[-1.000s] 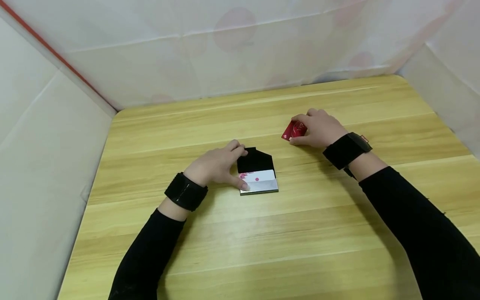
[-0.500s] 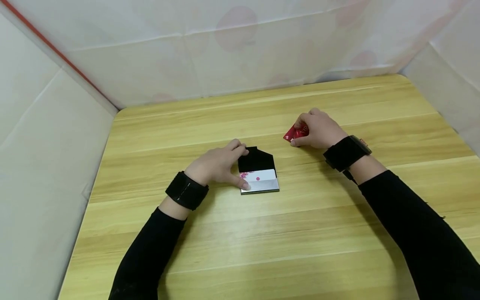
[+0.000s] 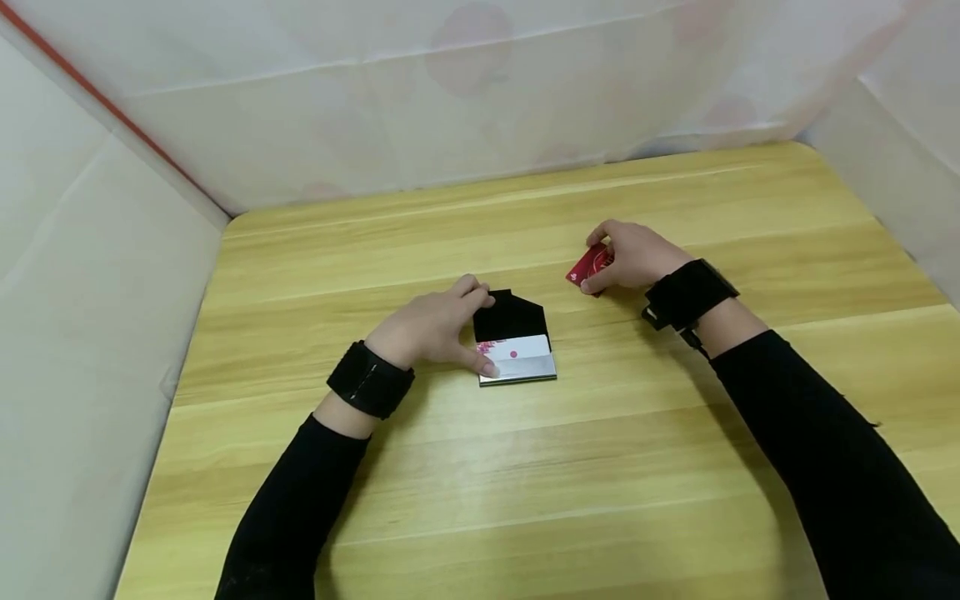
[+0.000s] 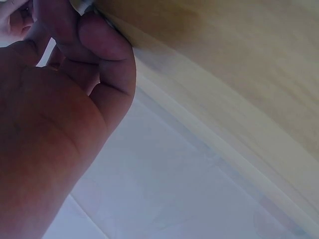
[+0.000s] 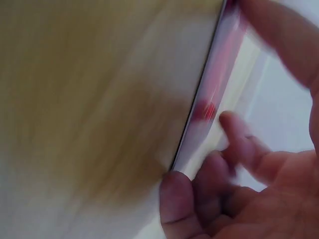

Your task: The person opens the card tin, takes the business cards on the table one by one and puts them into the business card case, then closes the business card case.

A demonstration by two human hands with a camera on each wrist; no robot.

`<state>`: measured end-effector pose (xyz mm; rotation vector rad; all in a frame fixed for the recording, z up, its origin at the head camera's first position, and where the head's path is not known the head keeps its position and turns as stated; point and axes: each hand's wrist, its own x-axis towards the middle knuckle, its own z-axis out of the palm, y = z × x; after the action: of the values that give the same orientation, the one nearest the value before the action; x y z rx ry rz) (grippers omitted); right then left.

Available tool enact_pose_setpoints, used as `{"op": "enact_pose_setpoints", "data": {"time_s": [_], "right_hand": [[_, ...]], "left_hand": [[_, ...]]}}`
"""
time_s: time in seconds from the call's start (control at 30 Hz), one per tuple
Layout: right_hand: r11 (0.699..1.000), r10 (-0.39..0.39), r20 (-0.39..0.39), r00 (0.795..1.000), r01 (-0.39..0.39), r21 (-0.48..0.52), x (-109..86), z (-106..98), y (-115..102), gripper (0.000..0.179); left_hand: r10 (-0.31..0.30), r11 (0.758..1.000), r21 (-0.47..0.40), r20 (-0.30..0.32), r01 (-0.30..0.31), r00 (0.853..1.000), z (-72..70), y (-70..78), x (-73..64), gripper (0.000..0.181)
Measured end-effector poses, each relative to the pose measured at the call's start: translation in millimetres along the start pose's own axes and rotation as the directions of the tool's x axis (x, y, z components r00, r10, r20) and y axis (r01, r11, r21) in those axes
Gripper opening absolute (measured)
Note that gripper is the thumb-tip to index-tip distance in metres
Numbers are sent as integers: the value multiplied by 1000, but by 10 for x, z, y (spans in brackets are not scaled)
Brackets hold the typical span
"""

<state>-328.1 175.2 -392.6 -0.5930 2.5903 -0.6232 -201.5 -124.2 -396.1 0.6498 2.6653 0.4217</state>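
Note:
A business card case (image 3: 516, 368) lies open on the table, its black-lined lid (image 3: 513, 318) folded back away from the person. White cards (image 3: 528, 347) with pink flower print show inside it. My left hand (image 3: 427, 329) grips the case at its left side, thumb on the lower left corner and fingers at the lid. To the right and farther back, my right hand (image 3: 637, 254) pinches a red card (image 3: 588, 265) with light lettering between thumb and fingers. In the right wrist view this card (image 5: 212, 89) appears nearly edge-on, held at its two ends.
The wooden table (image 3: 420, 483) has light yellow grain. A pale sheet (image 3: 315, 125) with faint pink circles rises behind its far edge, and white sheets (image 3: 82, 275) stand at both sides. Black bands (image 3: 371, 381) wrap both wrists.
The right hand has turned a little and its fingers have shifted on the red card, which is now tilted differently. The left hand and the card case stay in place.

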Motion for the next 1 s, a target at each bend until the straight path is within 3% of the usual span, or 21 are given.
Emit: {"op": "enact_pose_setpoints", "data": {"time_s": [0.13,0.27,0.47,0.63,0.9,1.0], "right_hand": [[997,-37,-53,998,34,-65,-1,41,-45,61],[997,-25,-61,998,21,-75,13,40,-111,70],[999,27,42,999,-28,47,78,29,-170,82],[989,46,80,996,-57,138,97,61,-162,70],[999,27,-47,999,-28,-16,66,64,-160,69],[999,38,-36,999,-38,-5,73,43,-181,76]], "left_hand": [[-10,1000,-14,-7,10,1000,3,-31,-52,102],[-17,999,-27,-20,16,1000,-1,-63,-98,101],[-28,999,-22,-14,27,1000,-6,-90,-127,104],[-32,999,-15,-13,32,999,12,-100,-134,105],[-22,1000,-17,-19,22,1000,12,-100,-136,102],[-21,1000,-21,-21,21,1000,2,-105,-137,101]]}}
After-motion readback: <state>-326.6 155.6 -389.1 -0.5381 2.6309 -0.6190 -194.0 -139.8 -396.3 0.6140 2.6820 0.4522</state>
